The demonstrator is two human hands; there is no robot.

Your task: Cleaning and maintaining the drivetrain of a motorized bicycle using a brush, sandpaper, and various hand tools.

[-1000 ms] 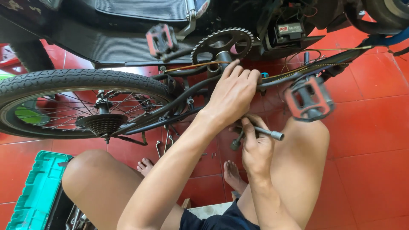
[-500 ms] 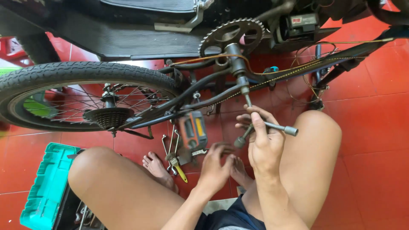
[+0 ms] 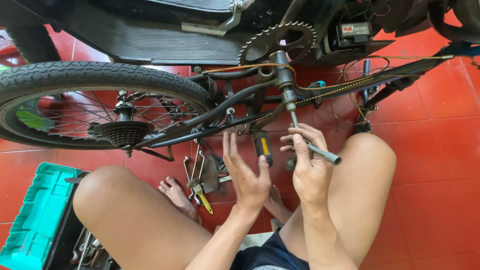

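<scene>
My right hand (image 3: 309, 170) is closed around a metal wrench (image 3: 320, 152), whose shaft runs up to the crank axle (image 3: 287, 95) below the chainring (image 3: 280, 40). My left hand (image 3: 246, 175) is spread open, thumb against a black pedal (image 3: 263, 146) with an orange reflector. Tools (image 3: 202, 185) lie on the red floor (image 3: 440, 165).

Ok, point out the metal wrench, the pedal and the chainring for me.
metal wrench (image 3: 320, 152), head view, on its shaft beside the right hand.
pedal (image 3: 263, 146), head view, on its yellow reflector.
chainring (image 3: 260, 41), head view, on its toothed rim.
</scene>
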